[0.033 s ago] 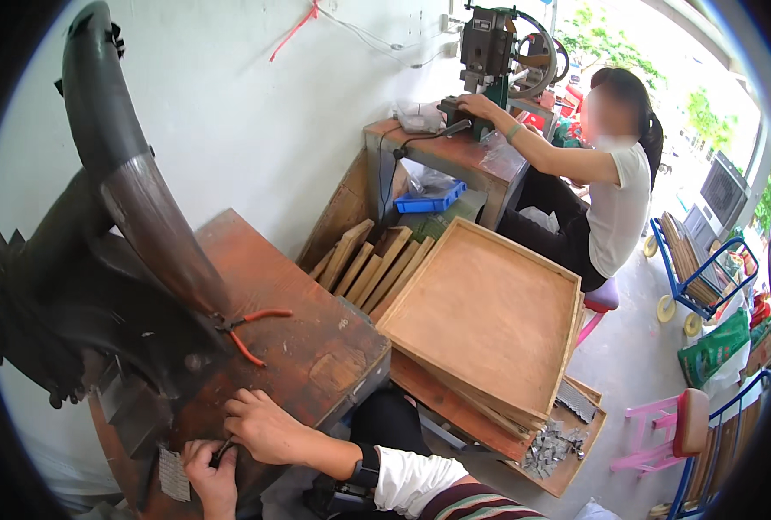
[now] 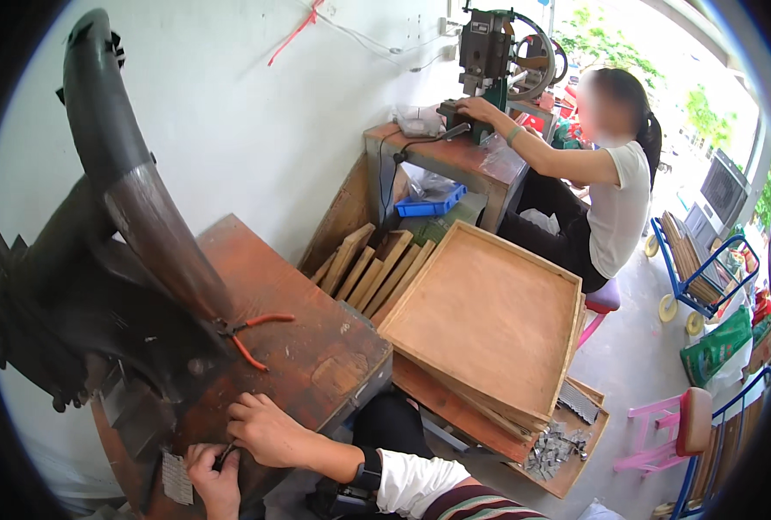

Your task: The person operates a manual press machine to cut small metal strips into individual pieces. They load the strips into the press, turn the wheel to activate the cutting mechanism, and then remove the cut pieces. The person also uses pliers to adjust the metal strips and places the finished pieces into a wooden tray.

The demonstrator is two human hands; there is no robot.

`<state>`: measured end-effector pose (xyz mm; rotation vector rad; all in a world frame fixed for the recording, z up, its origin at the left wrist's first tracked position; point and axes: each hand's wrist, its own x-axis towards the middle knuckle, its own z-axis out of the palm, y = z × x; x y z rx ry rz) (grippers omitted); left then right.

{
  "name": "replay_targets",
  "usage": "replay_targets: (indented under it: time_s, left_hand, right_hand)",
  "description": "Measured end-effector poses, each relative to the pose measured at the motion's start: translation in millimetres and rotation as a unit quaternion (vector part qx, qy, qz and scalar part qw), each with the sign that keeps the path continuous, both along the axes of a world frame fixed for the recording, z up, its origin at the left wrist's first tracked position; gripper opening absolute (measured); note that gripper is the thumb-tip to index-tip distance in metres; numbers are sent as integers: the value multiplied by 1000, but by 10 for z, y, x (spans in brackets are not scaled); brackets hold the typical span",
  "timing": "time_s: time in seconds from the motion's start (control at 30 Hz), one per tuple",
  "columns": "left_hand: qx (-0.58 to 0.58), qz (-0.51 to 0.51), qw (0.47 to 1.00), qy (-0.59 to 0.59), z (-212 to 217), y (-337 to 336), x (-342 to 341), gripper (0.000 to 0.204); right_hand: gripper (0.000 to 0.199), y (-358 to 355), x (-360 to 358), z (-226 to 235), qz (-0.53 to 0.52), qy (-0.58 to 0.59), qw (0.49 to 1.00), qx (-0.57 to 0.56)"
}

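Note:
My left hand [image 2: 214,479] is closed at the front edge of the worn red-brown table [image 2: 268,269], thumb and fingers pinched around something small and dark. My right hand [image 2: 266,431] comes in against it from the right, its fingers bent and meeting at the same spot. What they hold is mostly hidden by the fingers. A small grey sheet of repeated pieces [image 2: 176,477] lies left of my left hand. Farther back, pliers [image 2: 251,338] with orange handles rest on the table beside the foot of a large dark machine [image 2: 134,208].
Stacked wooden trays [image 2: 489,312] stand to the right, above a lower tray holding grey metal pieces [image 2: 557,451]. Upright boards [image 2: 377,264] lean behind. A co-worker [image 2: 615,182] sits at a press [image 2: 487,61]. A pink-legged stool [image 2: 693,422] and blue trolley [image 2: 702,295] are at far right.

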<state>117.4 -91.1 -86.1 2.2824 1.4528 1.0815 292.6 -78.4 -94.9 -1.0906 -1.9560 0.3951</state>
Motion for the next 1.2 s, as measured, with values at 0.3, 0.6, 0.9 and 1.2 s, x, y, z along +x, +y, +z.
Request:
replay_targets:
  time_s: [0.3, 0.6, 0.9, 1.2]
  left_hand:
    - [0, 0, 998, 58, 176, -47, -52, 16]
    - [86, -25, 994, 55, 80, 2, 19, 11]
    - [31, -36, 999, 15, 201, 68, 13, 12]
    - [-79, -57, 988, -121, -17, 53, -3, 18]
  right_hand:
    - [17, 19, -19, 52, -7, -36, 997, 71]
    - [19, 23, 3, -57, -27, -53, 997, 42]
    - [18, 1, -5, 68, -28, -111, 993, 22]
    - [14, 48, 190, 87, 15, -27, 997, 67]
